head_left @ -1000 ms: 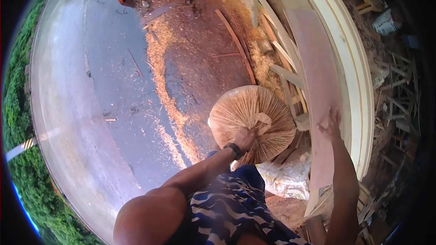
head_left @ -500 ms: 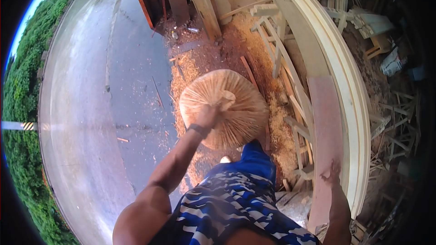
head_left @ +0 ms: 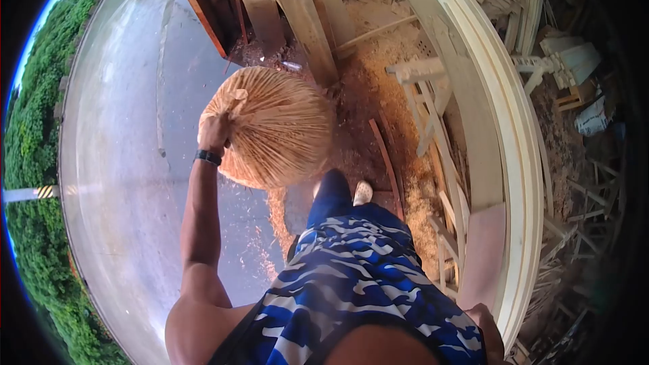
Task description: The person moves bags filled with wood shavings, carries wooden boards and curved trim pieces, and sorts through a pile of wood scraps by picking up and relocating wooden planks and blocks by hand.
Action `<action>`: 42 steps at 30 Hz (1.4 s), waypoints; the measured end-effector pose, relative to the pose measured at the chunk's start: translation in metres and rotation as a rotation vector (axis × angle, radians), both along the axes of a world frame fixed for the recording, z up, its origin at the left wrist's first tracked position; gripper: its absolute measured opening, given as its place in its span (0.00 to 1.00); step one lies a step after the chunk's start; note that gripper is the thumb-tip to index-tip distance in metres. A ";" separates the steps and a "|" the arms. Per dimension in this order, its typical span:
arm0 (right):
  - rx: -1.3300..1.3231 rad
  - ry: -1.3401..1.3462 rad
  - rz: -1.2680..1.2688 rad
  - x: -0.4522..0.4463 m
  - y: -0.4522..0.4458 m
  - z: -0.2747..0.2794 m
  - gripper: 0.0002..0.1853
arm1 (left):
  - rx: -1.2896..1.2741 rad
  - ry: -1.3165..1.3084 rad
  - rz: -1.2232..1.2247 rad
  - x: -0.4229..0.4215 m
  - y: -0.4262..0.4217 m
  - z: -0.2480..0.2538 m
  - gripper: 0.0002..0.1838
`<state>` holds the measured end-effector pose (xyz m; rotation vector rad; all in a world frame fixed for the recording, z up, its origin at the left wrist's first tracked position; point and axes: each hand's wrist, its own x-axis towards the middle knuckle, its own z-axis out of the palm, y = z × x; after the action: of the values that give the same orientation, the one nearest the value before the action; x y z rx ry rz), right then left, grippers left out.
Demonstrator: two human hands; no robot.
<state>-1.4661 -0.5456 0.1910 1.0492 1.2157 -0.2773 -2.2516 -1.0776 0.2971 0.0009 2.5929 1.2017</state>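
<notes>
A large, bulging tan sack [head_left: 280, 128] with pleats running out from its gathered neck is in front of my legs, to the left. My left hand [head_left: 215, 132], with a dark band on the wrist, is closed round that neck. A twisted tuft of the sack [head_left: 237, 96] sticks out beyond my fingers. Of my right arm, only a part [head_left: 488, 331] shows beside my shirt at the lower right, near a reddish board [head_left: 483, 250]. The fingers of my right hand cannot be made out.
Tall planks [head_left: 294, 13] lean at the top. Wood shavings [head_left: 420, 223] lie over the floor, with thin reddish strips [head_left: 385, 155] among them. Long pale boards [head_left: 520, 162] run down the right side over wooden trestles [head_left: 433, 108]. Concrete paving [head_left: 122, 162] stretches out on the left.
My left hand has swung the sack to the left and away from me, baring the floor and both my feet. My right hand has drawn back from over the reddish board.
</notes>
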 end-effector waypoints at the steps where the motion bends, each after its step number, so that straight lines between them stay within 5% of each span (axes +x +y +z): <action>1: 0.004 -0.003 -0.018 -0.029 -0.003 0.003 0.44 | -0.111 0.023 -0.032 -0.040 -0.016 -0.016 0.18; 4: 0.076 0.160 -0.012 -0.096 -0.024 0.005 0.38 | -0.229 0.162 -0.088 -0.121 -0.016 -0.011 0.15; 5: 0.104 0.213 -0.018 -0.123 -0.036 0.000 0.37 | -0.010 0.066 0.054 -0.151 -0.020 -0.015 0.15; 8: 0.181 0.326 -0.069 -0.207 -0.071 -0.010 0.31 | -0.156 0.180 -0.109 -0.241 -0.056 -0.061 0.16; 9: 0.196 0.341 -0.084 -0.236 -0.082 -0.009 0.30 | 0.077 -0.047 0.153 -0.250 -0.029 -0.039 0.19; 13: 0.157 0.275 -0.078 -0.304 -0.118 0.016 0.25 | 0.012 -0.186 0.257 -0.323 -0.044 -0.075 0.19; 16: 0.413 0.509 0.074 -0.370 -0.156 0.076 0.21 | 0.081 -0.222 0.334 -0.378 -0.041 -0.101 0.20; 18: 0.451 0.125 -0.580 -0.366 -0.130 0.082 0.17 | 0.053 -0.218 0.287 -0.420 -0.037 -0.108 0.20; 19: 0.558 0.203 -0.824 -0.289 -0.119 0.048 0.10 | 0.056 -0.224 0.266 -0.443 -0.035 -0.111 0.20; 22: 0.034 0.494 0.107 -0.331 -0.104 0.079 0.12 | 0.075 -0.212 0.218 -0.507 -0.035 -0.130 0.19; 24: 0.056 0.516 0.131 -0.344 -0.110 0.086 0.15 | 0.038 -0.157 0.285 -0.546 -0.027 -0.149 0.20; 26: 0.465 0.377 -0.426 -0.347 -0.123 0.075 0.17 | -0.062 -0.110 0.252 -0.585 -0.013 -0.177 0.19; 28: 0.386 0.395 -0.132 -0.363 -0.136 0.086 0.18 | -0.255 -0.035 0.194 -0.609 0.013 -0.198 0.20; 30: 0.272 0.403 0.172 -0.386 -0.142 0.104 0.20 | -0.206 0.161 -0.010 -0.680 -0.017 -0.389 0.28; 32: 0.246 0.510 0.168 -0.395 -0.143 0.111 0.19 | -0.560 0.180 -0.282 -0.660 0.039 -0.363 0.25; 34: 0.256 0.624 0.142 -0.400 -0.156 0.116 0.19 | -0.392 0.030 -0.070 -0.684 0.052 -0.401 0.21; 35: 0.620 0.391 -0.463 -0.358 -0.160 0.092 0.20 | -0.328 -0.073 -0.124 -0.711 0.042 -0.415 0.19; 36: 0.662 0.302 -0.631 -0.476 -0.175 0.130 0.23 | -0.270 -0.180 -0.189 -0.717 0.053 -0.393 0.18; 38: 0.526 0.350 -0.425 -0.332 -0.178 0.079 0.25 | -0.470 0.097 -0.479 -0.720 0.051 -0.373 0.18; 39: 0.337 0.253 -0.161 -0.425 -0.189 0.112 0.28 | -0.672 0.162 -0.614 -0.757 0.032 -0.432 0.17; 40: 0.405 0.311 -0.272 -0.437 -0.197 0.111 0.20 | -0.570 -0.089 -0.755 -0.780 0.020 -0.438 0.19; 42: 0.463 0.332 -0.095 -0.471 -0.211 0.116 0.25 | -0.630 0.079 -0.719 -0.776 0.011 -0.433 0.21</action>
<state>-1.9367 -0.7564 0.3072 1.5066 1.5756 -0.2551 -3.0273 -1.0664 -0.1355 0.7785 2.5463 0.1321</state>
